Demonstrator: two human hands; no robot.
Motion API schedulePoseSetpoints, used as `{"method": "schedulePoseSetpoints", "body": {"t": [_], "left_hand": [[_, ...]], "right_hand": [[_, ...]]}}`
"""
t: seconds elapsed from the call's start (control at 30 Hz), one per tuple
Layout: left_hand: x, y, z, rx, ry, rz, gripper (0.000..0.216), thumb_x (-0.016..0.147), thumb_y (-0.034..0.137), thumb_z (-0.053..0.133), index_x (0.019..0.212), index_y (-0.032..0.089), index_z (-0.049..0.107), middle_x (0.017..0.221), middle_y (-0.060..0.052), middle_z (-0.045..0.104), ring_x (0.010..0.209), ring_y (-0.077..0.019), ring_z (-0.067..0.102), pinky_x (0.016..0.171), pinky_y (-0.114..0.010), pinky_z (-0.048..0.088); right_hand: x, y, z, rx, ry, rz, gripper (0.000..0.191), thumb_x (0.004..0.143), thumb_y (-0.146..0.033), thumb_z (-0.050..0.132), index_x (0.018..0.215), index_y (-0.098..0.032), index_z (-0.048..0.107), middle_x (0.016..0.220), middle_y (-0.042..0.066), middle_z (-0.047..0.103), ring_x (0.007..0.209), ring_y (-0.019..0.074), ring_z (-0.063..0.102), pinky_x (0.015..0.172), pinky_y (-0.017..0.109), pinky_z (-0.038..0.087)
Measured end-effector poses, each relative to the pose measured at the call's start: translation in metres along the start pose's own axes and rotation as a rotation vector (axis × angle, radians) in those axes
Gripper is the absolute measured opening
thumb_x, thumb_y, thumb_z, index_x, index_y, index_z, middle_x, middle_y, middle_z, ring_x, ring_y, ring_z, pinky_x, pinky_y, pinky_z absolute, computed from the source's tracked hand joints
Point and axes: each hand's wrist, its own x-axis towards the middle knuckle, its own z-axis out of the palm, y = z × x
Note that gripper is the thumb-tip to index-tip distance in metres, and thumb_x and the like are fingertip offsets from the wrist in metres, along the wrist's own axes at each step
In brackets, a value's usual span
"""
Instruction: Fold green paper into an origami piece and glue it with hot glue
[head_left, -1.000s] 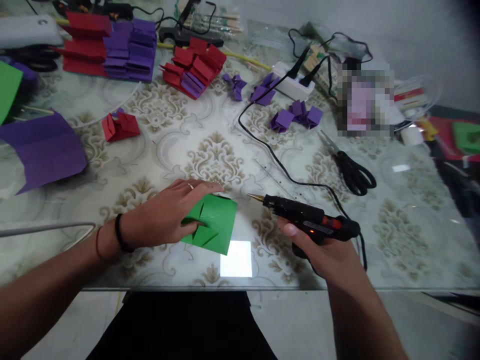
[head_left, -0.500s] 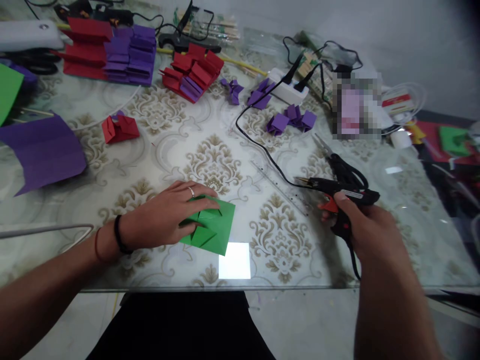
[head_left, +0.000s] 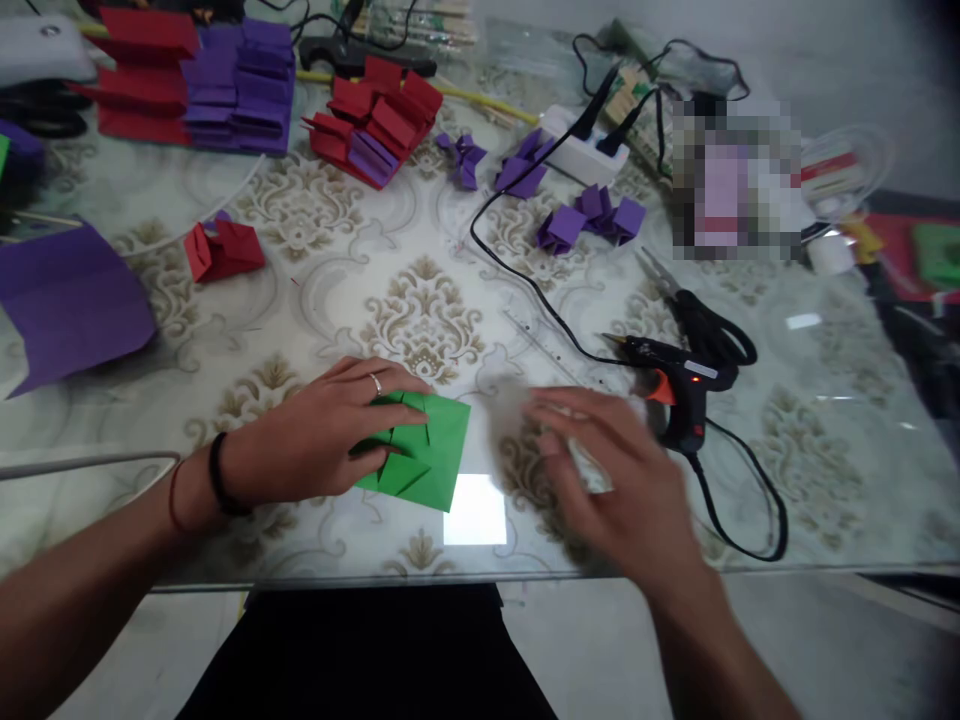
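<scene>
My left hand [head_left: 360, 425] rests on a folded green paper [head_left: 442, 450], its fingers curled over the left part and holding it against the table. Raised flaps show on the paper's top, and its right corner points away from the hand. My right hand [head_left: 611, 460] is in the air to the right of the paper, holding nothing, fingertips blurred and thumb apart from the fingers. A black hot glue gun [head_left: 675, 375] with an orange trigger and a lit red light lies beyond that hand, its nozzle to the left.
Black-handled scissors [head_left: 709, 315] lie behind the glue gun. A clear ruler [head_left: 540, 335] is partly hidden. Farther back are purple folded pieces [head_left: 592, 220], a red one [head_left: 225, 250], a red and purple assembly [head_left: 375, 125] and a white power strip [head_left: 581, 145]. Purple paper [head_left: 71, 305] lies left.
My right hand has let go of the glue gun, left it on the table and moved left toward the green paper. My left hand stays on the paper. The view has shifted slightly.
</scene>
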Motion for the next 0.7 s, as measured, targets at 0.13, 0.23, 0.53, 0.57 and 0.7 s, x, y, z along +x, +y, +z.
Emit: {"method": "schedulePoseSetpoints", "body": {"t": [0.13,0.23,0.53,0.57,0.7], "left_hand": [[0.000,0.001,0.000,-0.002,0.005,0.016,0.033,0.097,0.013,0.060,0.128,0.018,0.068,0.141,-0.012,0.066,0.136,-0.0298,0.055,0.118,-0.051,0.043],[0.001,0.003,-0.002,0.017,-0.001,0.023,0.028,0.098,0.013,0.060,0.124,0.017,0.070,0.141,-0.011,0.066,0.135,-0.0301,0.055,0.118,-0.050,0.044],[-0.003,0.005,-0.016,0.164,-0.063,0.057,0.022,0.104,0.018,0.057,0.112,0.019,0.077,0.136,-0.008,0.073,0.139,-0.0314,0.056,0.115,-0.050,0.045],[-0.002,0.006,-0.017,0.165,-0.077,0.054,0.022,0.104,0.018,0.056,0.113,0.020,0.077,0.136,-0.007,0.073,0.139,-0.0310,0.056,0.116,-0.049,0.044],[-0.002,0.007,-0.019,0.162,-0.114,0.061,0.027,0.103,0.017,0.056,0.119,0.023,0.076,0.138,-0.007,0.072,0.140,-0.0291,0.056,0.118,-0.048,0.043]], "right_hand": [[0.003,-0.020,0.036,0.160,-0.170,-0.192,0.047,0.099,-0.009,0.059,0.145,-0.021,0.059,0.147,0.014,0.066,0.142,0.0296,0.057,0.116,0.055,0.051],[0.000,-0.016,0.045,0.126,-0.230,-0.225,0.045,0.100,-0.011,0.060,0.145,-0.018,0.059,0.152,0.014,0.063,0.147,0.0291,0.052,0.121,0.057,0.047],[0.000,-0.019,0.045,0.057,-0.249,-0.219,0.038,0.100,-0.013,0.058,0.137,-0.014,0.066,0.149,0.014,0.066,0.148,0.0306,0.051,0.124,0.056,0.044],[0.001,-0.020,0.044,0.050,-0.252,-0.217,0.038,0.100,-0.013,0.058,0.137,-0.015,0.066,0.148,0.014,0.066,0.148,0.0310,0.051,0.124,0.057,0.044],[0.005,-0.022,0.042,0.018,-0.273,-0.228,0.038,0.101,-0.017,0.056,0.137,-0.019,0.068,0.147,0.014,0.066,0.145,0.0317,0.053,0.122,0.060,0.045]]}}
